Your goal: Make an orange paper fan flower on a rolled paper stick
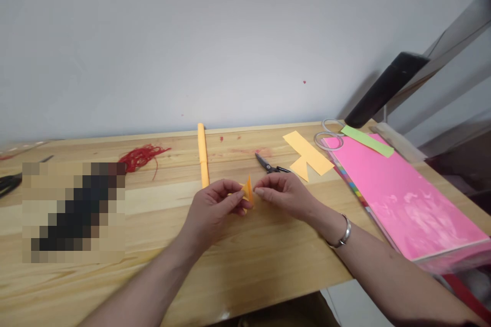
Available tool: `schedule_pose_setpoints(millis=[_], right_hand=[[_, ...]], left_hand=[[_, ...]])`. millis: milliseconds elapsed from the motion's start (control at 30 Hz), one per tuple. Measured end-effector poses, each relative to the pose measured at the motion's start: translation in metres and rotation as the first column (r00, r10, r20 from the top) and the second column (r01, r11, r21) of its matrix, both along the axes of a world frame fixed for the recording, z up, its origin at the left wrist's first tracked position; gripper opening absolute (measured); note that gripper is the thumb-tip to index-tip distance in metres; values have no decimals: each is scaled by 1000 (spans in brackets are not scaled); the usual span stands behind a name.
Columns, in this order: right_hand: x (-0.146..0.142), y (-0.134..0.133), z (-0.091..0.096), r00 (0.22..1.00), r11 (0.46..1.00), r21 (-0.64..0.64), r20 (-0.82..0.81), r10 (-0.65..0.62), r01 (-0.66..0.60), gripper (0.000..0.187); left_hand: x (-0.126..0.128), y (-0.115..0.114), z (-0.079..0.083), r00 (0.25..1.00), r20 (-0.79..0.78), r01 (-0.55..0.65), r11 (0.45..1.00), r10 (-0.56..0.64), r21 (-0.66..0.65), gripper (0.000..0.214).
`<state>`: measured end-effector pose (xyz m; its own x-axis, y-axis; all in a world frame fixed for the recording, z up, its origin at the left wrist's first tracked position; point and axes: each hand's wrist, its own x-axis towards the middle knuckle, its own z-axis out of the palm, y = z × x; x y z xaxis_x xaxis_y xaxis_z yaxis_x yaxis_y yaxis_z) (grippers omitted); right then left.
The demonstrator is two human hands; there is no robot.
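Between the fingers of my left hand (220, 204) is a small folded piece of yellow-orange paper (248, 193), its pointed tip upward. My right hand (286, 195) is just to the right of it, thumb and fingertips pinched together beside the paper's edge. Whether those right fingertips hold anything is too small to make out. Behind my right hand lie black-handled scissors (266, 164), partly hidden by the hand. Past my left hand, an orange stick-like tube (202, 150) lies on the wooden table (172, 245).
Yellow paper pieces (307, 153) lie right of the scissors. Farther right are a pink paper pack (399, 189), a green strip (367, 140) and grey rings (329, 141). A black cylinder (387, 89) leans at the back right. Red string (141, 157) and a blurred-out patch (72, 214) are left.
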<state>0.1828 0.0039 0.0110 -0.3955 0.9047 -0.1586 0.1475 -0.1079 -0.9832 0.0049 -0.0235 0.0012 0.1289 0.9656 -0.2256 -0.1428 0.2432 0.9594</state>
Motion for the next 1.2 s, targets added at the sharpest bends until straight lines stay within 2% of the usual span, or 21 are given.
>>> schedule_pose_setpoints(millis=[100, 133, 167, 233, 300, 333, 400, 500, 567, 600, 667, 733, 800, 900, 1000, 1200], right_hand=[[-1, 0, 1, 999, 997, -75, -38, -35, 32, 30], [-1, 1, 0, 998, 993, -113, -54, -32, 26, 34], [-1, 1, -1, 997, 988, -151, -74, -23, 11, 37], [0, 2, -3, 991, 975, -219, -130, 11, -40, 41], [2, 2, -5, 981, 961, -256, -183, 63, -110, 40], [3, 3, -6, 975, 955, -259, -200, 93, -144, 40], [5, 3, -8, 967, 950, -244, -210, 146, -196, 37], [7, 4, -8, 965, 949, -228, -197, 174, -218, 31], [6, 4, -7, 967, 949, -236, -193, 165, -209, 28], [6, 4, -7, 969, 950, -238, -190, 157, -201, 28], [5, 4, -6, 975, 956, -236, -176, 136, -176, 29], [3, 3, -4, 981, 962, -223, -147, 124, -155, 29], [2, 2, -3, 986, 969, -200, -108, 125, -144, 29], [0, 0, -4, 988, 976, -162, -76, 134, -145, 28], [-1, 0, -7, 986, 977, -142, -70, 151, -159, 29], [-2, 0, -8, 985, 974, -153, -59, 162, -169, 30]], left_hand=[[-1, -2, 2, 973, -220, -11, 969, 67, 246, 6], [-1, -3, 2, 949, -295, 9, 930, 108, 369, 5], [-1, -4, 1, 919, -364, 48, 870, 154, 491, 6], [-2, -6, -1, 838, -488, 167, 736, 244, 656, 12], [-2, -7, -4, 788, -537, 260, 629, 300, 733, 16], [-2, -8, -5, 777, -547, 292, 592, 311, 751, 18], [-2, -8, -8, 763, -564, 336, 553, 315, 763, 20], [-2, -9, -10, 754, -581, 368, 535, 307, 760, 24], [-2, -10, -9, 772, -565, 338, 564, 292, 753, 25], [-1, -10, -8, 798, -538, 294, 603, 272, 741, 25], [0, -11, -5, 871, -449, 171, 736, 198, 655, 25], [2, -11, 0, 941, -324, 74, 877, 96, 474, 24], [4, -11, 3, 970, -243, 52, 955, 21, 291, 16], [6, -11, 5, 982, -175, 101, 986, -77, 132, 14], [8, -10, 5, 978, -179, 129, 987, -109, 98, 15], [8, -9, 6, 975, -209, 89, 995, -78, 42, 17]])
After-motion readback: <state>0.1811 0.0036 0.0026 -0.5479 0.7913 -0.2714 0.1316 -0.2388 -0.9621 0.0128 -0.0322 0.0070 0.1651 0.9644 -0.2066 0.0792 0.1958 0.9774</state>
